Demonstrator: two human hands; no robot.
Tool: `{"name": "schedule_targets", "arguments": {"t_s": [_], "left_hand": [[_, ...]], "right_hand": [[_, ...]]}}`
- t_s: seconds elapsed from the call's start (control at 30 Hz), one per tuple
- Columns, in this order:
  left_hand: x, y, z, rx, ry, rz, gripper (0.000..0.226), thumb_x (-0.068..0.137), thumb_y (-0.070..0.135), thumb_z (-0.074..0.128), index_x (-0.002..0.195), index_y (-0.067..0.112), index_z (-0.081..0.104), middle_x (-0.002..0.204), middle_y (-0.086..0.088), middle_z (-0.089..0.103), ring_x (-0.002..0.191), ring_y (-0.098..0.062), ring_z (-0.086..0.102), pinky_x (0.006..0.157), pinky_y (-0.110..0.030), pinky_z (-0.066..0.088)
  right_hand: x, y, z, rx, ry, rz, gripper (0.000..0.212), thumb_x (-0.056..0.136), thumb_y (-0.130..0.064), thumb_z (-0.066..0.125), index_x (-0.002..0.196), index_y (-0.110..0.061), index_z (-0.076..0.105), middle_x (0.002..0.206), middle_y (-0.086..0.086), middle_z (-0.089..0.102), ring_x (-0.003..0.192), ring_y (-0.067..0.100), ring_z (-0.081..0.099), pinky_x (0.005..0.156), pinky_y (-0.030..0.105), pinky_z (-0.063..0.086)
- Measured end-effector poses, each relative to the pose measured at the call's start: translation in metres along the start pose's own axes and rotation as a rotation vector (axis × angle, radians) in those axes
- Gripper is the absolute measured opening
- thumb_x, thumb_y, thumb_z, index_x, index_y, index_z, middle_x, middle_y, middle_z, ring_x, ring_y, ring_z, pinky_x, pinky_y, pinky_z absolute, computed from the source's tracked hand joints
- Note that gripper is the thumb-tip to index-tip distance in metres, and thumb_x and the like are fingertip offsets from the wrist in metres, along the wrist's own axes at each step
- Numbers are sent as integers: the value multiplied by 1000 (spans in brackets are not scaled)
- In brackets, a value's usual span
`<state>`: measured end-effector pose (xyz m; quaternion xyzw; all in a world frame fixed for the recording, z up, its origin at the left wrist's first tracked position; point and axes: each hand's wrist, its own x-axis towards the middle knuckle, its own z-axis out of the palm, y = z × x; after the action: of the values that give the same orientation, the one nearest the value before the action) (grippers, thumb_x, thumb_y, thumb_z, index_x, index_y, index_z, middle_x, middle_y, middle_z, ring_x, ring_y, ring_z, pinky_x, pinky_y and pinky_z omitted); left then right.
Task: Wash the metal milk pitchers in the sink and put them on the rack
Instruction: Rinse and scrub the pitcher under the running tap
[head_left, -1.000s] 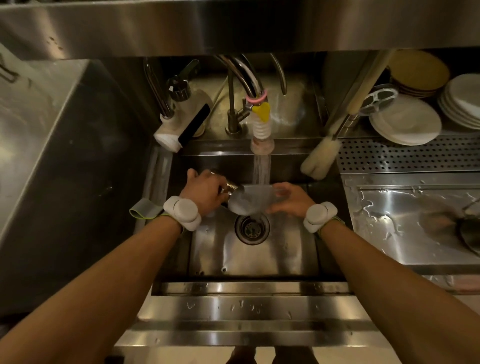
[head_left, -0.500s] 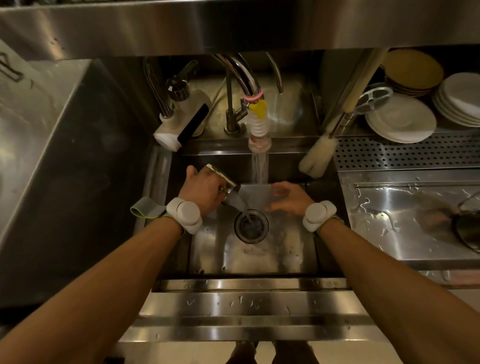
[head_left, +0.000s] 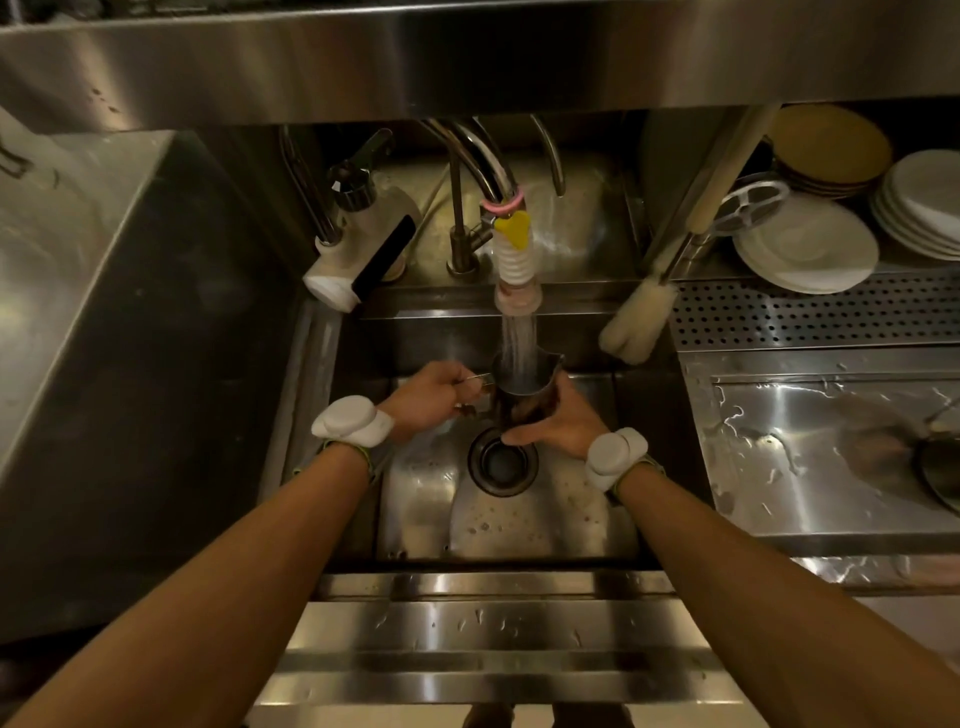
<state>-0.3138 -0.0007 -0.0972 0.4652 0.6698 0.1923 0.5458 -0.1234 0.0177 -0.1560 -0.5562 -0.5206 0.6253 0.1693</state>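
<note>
While water (head_left: 518, 336) pours into the upright pitcher (head_left: 525, 385) | left grip (head_left: 431, 397) clamps its handle (head_left: 477, 380) | right grip (head_left: 562, 423) curls round its body

- A single camera, worn on the person's head, looks forward and steeply down over the sink (head_left: 415, 509). The drain (head_left: 503, 460) lies just below the centre of the frame.
- It sits close to the work. Both forearms run in from the lower corners, and the left hand (head_left: 434, 400) and right hand (head_left: 558, 423) meet at the pitcher (head_left: 524, 384) near the centre.
- The lens is wide. It takes in the shelf front (head_left: 467, 57) across the top, the faucet (head_left: 511, 260) below it, plates (head_left: 805, 249) at upper right, the drainboard (head_left: 831, 467) at right and a steel counter (head_left: 78, 260) at left.
- At the bottom edge the view drops almost straight down to the dim feet (head_left: 488, 717).
</note>
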Motion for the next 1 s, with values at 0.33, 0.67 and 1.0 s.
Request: {"name": "schedule_targets", "arguments": {"t_s": [0.33, 0.67, 1.0], "left_hand": [[4, -7, -23, 337, 83, 12, 27, 94, 26, 53, 108, 7, 67, 112, -17, 67, 110, -29, 61, 97, -36, 44], [4, -10, -33, 365, 206, 10, 21, 92, 16, 55, 106, 11, 69, 111, -10, 69, 109, -22, 62, 84, -19, 37], [2, -16, -35, 370, 161, 6, 20, 91, 14, 56, 106, 11, 68, 109, -9, 69, 108, -21, 62, 85, -23, 40]], "right_hand": [[-1, 10, -5, -20, 201, -3, 76, 61, -4, 86, 125, -12, 45, 106, -5, 58, 96, 10, 56, 85, 20, 47], [3, 8, 5, 57, 138, -32, 77, 64, 7, 80, 129, -8, 42, 116, 0, 59, 105, 13, 59, 84, 16, 49], [6, 1, -3, 60, 142, -25, 85, 62, 7, 81, 135, -10, 39, 118, 2, 57, 107, 17, 55, 88, 28, 48]]}}
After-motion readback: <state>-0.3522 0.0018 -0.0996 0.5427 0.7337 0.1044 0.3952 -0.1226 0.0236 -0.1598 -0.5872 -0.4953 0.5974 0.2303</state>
